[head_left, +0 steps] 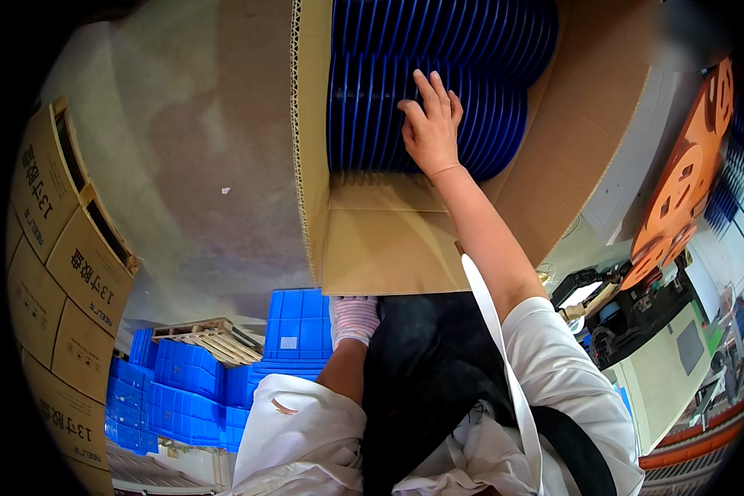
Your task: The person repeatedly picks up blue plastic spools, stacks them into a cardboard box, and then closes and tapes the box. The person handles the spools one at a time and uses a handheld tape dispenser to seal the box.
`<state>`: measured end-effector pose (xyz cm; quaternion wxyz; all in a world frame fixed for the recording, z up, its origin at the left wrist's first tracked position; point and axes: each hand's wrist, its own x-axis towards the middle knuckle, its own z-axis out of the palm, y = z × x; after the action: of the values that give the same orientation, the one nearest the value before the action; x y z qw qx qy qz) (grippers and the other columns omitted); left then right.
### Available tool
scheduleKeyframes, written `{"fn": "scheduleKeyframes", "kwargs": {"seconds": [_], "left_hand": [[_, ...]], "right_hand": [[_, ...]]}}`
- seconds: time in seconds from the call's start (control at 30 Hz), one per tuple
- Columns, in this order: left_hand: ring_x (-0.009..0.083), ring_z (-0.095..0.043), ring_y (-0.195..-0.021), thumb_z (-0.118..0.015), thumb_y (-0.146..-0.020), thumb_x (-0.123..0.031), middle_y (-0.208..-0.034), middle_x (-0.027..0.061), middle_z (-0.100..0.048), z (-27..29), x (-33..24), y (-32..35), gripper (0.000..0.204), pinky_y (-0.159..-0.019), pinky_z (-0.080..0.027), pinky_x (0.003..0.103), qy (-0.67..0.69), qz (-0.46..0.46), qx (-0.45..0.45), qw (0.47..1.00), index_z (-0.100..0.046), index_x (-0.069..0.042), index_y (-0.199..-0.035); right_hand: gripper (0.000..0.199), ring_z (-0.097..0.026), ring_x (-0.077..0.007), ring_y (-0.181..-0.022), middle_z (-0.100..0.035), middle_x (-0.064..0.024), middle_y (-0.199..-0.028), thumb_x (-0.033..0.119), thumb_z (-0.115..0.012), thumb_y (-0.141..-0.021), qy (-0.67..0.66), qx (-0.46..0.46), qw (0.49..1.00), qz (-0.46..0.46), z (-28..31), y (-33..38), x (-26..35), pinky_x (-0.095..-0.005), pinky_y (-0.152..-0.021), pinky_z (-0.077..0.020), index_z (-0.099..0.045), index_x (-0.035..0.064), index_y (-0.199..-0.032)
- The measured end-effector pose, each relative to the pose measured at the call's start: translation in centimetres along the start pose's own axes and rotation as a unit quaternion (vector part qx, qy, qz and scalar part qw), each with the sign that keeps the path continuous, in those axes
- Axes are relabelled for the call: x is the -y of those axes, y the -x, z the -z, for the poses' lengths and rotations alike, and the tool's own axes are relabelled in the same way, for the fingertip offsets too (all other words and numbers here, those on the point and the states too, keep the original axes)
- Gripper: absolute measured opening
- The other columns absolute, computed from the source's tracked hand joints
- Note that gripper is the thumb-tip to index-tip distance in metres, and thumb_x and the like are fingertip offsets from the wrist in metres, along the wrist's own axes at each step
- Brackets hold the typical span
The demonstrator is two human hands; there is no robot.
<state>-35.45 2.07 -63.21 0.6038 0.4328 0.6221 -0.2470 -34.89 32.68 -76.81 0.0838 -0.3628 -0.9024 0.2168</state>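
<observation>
A large open cardboard box [388,248] stands in front of me with its flaps up. Two rows of thin, round blue plastic discs [372,124] fill it, set on edge side by side. My right hand [434,128] is bare and rests over the nearer row, fingers apart, touching the rims and gripping nothing. Lower down, my left hand [355,321], in a pink and white striped glove, is at the box's near edge. Its fingertips pass out of sight behind the cardboard, so their grip is hidden.
Stacked cardboard cartons [66,273] rise at the left. Blue plastic crates [182,388] and a wooden pallet [215,339] are at the lower left. At the right are orange discs with cut-outs [678,190], more blue discs [740,182] and a pale machine cabinet [665,372].
</observation>
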Motion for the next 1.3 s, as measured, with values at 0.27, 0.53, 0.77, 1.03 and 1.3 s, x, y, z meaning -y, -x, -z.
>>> {"fn": "scheduleKeyframes", "kwargs": {"seconds": [0.27, 0.53, 0.77, 1.03, 1.3], "left_hand": [[0.0239, -0.017, -0.145, -0.032, -0.095, -0.029, -0.155, 0.0018, -0.027, 0.9, 0.0, 0.2, 0.051, -0.116, -0.007, 0.052, -0.007, 0.002, 0.039, 0.999, -0.033, -0.019, -0.146], [0.0244, -0.017, -0.145, -0.034, -0.095, -0.027, -0.155, 0.0037, -0.026, 0.5, 0.3, 0.0, 0.052, -0.116, -0.008, 0.051, 0.000, -0.010, 0.023, 1.000, -0.033, -0.018, -0.146], [0.0251, -0.015, -0.146, -0.033, -0.095, -0.027, -0.157, 0.0055, -0.022, 1.0, 0.5, -0.3, 0.053, -0.116, -0.007, 0.052, 0.015, -0.009, 0.077, 0.997, -0.031, -0.017, -0.147], [0.0259, -0.013, -0.146, -0.033, -0.095, -0.026, -0.158, 0.0069, -0.019, 0.9, 0.4, -0.1, 0.054, -0.116, -0.007, 0.051, 0.024, -0.012, 0.033, 0.999, -0.028, -0.015, -0.148], [0.0270, -0.017, -0.145, -0.038, -0.094, -0.023, -0.157, 0.0079, -0.021, 0.3, 0.5, -0.4, 0.056, -0.116, -0.012, 0.050, 0.031, -0.008, -0.024, 0.999, -0.028, -0.014, -0.148]], "right_hand": [[0.016, -0.029, -0.0292, -0.139, -0.041, -0.0054, -0.145, 0.008, -0.068, -0.075, 0.004, 0.021, 1.000, -0.014, 0.1, -0.3, 0.4, -0.0582, -0.107, -0.0199, -0.060, 0.0166, -0.085], [0.017, -0.029, -0.0287, -0.140, -0.039, -0.0066, -0.146, 0.015, -0.070, -0.075, -0.011, 0.023, 0.999, -0.035, -0.2, -0.8, 1.5, -0.0591, -0.107, -0.0177, -0.057, 0.0142, -0.085], [0.026, -0.030, -0.0297, -0.139, -0.040, -0.0064, -0.146, 0.001, -0.066, -0.071, -0.003, 0.019, 1.000, 0.018, -1.3, -1.0, 2.1, -0.0547, -0.107, -0.0217, -0.059, 0.0181, -0.089], [0.015, -0.031, -0.0305, -0.138, -0.043, -0.0060, -0.143, 0.012, -0.069, -0.074, -0.016, 0.011, 1.000, 0.005, -1.2, -1.5, 2.4, -0.0597, -0.106, -0.0205, -0.058, 0.0160, -0.083], [0.020, -0.031, -0.0306, -0.138, -0.040, -0.0091, -0.145, 0.014, -0.070, -0.075, -0.026, 0.011, 1.000, -0.013, -2.2, -1.9, 4.0, -0.0599, -0.105, -0.0206, -0.052, 0.0119, -0.084]]}}
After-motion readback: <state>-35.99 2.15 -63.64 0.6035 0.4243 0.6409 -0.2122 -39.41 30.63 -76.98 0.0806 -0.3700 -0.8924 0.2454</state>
